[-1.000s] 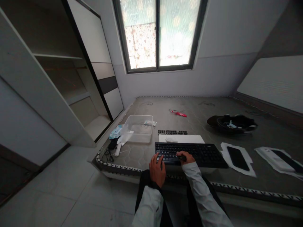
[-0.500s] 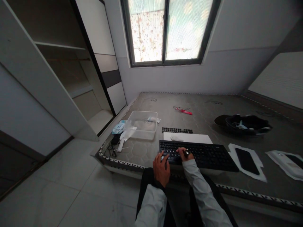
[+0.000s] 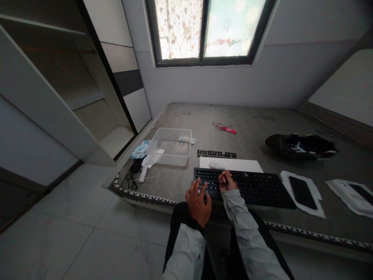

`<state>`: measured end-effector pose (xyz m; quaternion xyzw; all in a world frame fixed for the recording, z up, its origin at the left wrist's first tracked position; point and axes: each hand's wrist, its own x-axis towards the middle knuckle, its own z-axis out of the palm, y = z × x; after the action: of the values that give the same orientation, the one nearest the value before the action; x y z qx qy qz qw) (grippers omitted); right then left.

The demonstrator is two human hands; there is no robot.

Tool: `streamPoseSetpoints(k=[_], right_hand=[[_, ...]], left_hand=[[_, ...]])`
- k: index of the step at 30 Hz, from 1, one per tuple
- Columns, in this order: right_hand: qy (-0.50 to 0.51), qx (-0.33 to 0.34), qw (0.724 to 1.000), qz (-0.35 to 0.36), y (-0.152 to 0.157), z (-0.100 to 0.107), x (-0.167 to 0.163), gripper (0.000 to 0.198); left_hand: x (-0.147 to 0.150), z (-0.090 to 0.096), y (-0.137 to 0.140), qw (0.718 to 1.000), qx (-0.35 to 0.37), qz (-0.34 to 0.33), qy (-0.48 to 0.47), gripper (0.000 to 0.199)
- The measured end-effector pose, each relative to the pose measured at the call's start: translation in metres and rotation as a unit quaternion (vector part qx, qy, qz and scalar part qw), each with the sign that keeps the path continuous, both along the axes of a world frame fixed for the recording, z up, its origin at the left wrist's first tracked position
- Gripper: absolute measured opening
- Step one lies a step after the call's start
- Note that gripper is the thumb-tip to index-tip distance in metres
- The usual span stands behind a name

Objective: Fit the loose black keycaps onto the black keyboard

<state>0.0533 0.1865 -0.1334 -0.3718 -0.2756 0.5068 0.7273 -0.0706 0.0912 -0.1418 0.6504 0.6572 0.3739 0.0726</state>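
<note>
Keyboard on the mattress, board just behind, tub to its left.

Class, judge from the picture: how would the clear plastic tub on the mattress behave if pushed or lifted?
The clear plastic tub looks thin-walled and nearly empty, so probably light. Its low, wide shape suggests it would slide rather than tip. On the soft quilted mattress it may drag slightly.
</note>
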Motion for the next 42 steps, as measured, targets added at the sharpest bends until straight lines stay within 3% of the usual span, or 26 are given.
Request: streamPoseSetpoints(k=[5,14,35,42], right_hand=[[0.019,-0.005,0.999,0.042,0.006,-0.004,0.001,0.048],[0.011,0.005,0.999,0.033,0.007,-0.002,-0.005,0.045],[-0.129,-0.036,0.975,0.176,0.028,0.003,-0.014,0.055],[-0.176,-0.033,0.971,0.162,0.028,-0.001,-0.016,0.052]], left_hand=[[0.010,0.005,0.005,1.000,-0.007,0.006,-0.015,0.049],[0.013,0.004,0.010,0.999,-0.032,0.012,-0.029,0.046],[0.012,0.000,0.009,1.000,-0.002,0.011,-0.016,0.044],[0.014,0.005,0.012,0.999,-0.016,0.028,-0.021,0.042]])
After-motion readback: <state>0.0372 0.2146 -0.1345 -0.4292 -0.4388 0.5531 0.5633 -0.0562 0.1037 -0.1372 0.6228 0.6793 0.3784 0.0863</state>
